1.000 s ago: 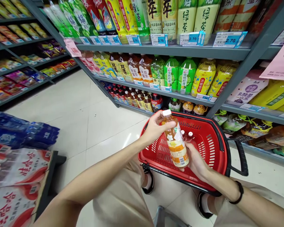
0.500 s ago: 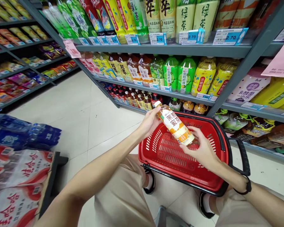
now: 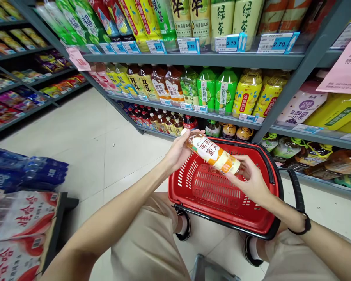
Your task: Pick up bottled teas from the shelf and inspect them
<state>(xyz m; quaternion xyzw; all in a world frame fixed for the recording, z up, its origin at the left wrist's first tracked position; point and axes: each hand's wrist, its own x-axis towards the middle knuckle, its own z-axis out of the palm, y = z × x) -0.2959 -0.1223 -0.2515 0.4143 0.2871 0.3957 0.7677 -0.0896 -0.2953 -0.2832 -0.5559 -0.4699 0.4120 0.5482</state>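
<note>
Left hand point(image 3: 178, 151): closed around the capped end of a drink bottle point(image 3: 212, 152), fingers curled over the neck.
Right hand point(image 3: 249, 182): gripping the bottle's base end from below, thumb and fingertips pinching it; black band on the wrist.
Drink bottle: held between both hands, lying nearly flat, cap end to the left and slightly higher, orange liquid inside, white and orange label facing up.
Bottle position: in the air above the red basket point(image 3: 269, 171), over its far rim, not touching it.
Red basket: resting across the lap, slotted plastic walls, black handle point(image 3: 296, 191) folded out to the right.
Shelves point(image 3: 210, 60): just beyond the basket, grey, stocked with rows of tea and juice bottles, blue price tags reading 2.70 along the upper edge.
Floor point(image 3: 84, 136): pale tiles, aisle running away to the left.
Lower left: stacked packs point(image 3: 17, 218) in red and white wrap, blue packs behind.
</note>
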